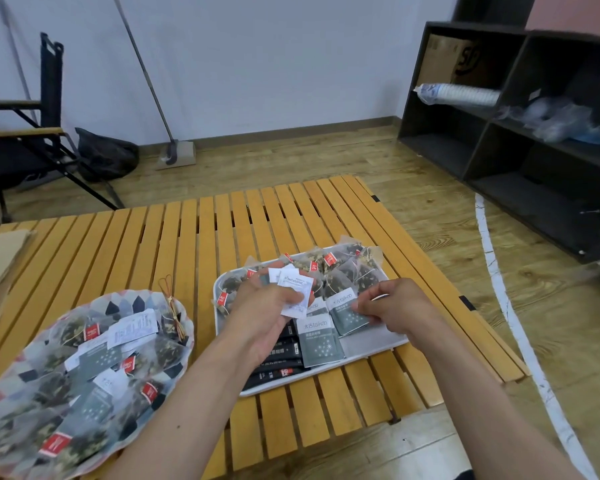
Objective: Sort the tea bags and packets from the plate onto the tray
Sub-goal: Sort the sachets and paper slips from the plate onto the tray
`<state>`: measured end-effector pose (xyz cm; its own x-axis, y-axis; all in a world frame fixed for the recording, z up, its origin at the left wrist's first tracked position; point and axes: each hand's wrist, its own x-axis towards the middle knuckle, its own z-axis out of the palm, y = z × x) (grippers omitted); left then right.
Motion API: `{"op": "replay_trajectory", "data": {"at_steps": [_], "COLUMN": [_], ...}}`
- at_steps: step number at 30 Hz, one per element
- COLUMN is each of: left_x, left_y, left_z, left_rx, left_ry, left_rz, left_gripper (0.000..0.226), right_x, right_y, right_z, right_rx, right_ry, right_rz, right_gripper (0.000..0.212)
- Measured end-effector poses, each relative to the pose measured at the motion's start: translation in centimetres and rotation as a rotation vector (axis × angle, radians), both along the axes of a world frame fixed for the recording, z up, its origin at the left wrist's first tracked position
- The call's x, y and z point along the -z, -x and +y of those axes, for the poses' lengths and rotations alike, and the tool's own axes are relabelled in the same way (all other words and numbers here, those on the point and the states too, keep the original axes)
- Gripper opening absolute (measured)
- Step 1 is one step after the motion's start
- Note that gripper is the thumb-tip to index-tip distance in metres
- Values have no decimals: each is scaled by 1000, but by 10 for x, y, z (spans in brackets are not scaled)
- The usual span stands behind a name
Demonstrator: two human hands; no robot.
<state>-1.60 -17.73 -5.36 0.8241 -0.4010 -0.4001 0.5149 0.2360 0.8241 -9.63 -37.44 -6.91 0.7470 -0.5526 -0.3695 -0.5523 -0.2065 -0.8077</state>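
You had a slatted wooden table (174, 237) before you, with a sheet of brown paper (0, 265) at its left edge. Beyond it stood a black folding chair (21, 147), a black bag (106, 155) and a long-handled mop (175, 152) leaning on the wall. To your right, a dark shelf unit (499, 161) held a cardboard box (447, 60), a sleeve of cups (458, 94) and plastic bags (561, 123). A white line (499, 278) curved across the floor.

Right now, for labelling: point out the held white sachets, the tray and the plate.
held white sachets (294, 283), head view, front sachet's printed face
tray (369, 342), head view, bare floor at near right
plate (118, 301), head view, far rim
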Motion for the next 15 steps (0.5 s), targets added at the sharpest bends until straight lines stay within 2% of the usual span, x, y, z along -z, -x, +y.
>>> {"op": "replay_trajectory", "data": {"at_steps": [10,13,15], "left_x": [0,-1,-1], "left_y": [3,5,6], "left_z": [-2,-4,-4], "left_rx": [-19,-19,-14], "left_ry": [-54,-50,-58], "left_rz": [-21,-14,-16], "left_gripper": [57,60,62], "right_x": [7,-3,-14], "right_y": [-5,-2,2], "right_z": [1,4,9], "right_rx": [0,-5,-106], "right_ry": [65,106,135], "right_rz": [27,-143,-311], "right_gripper": [24,21,27]}}
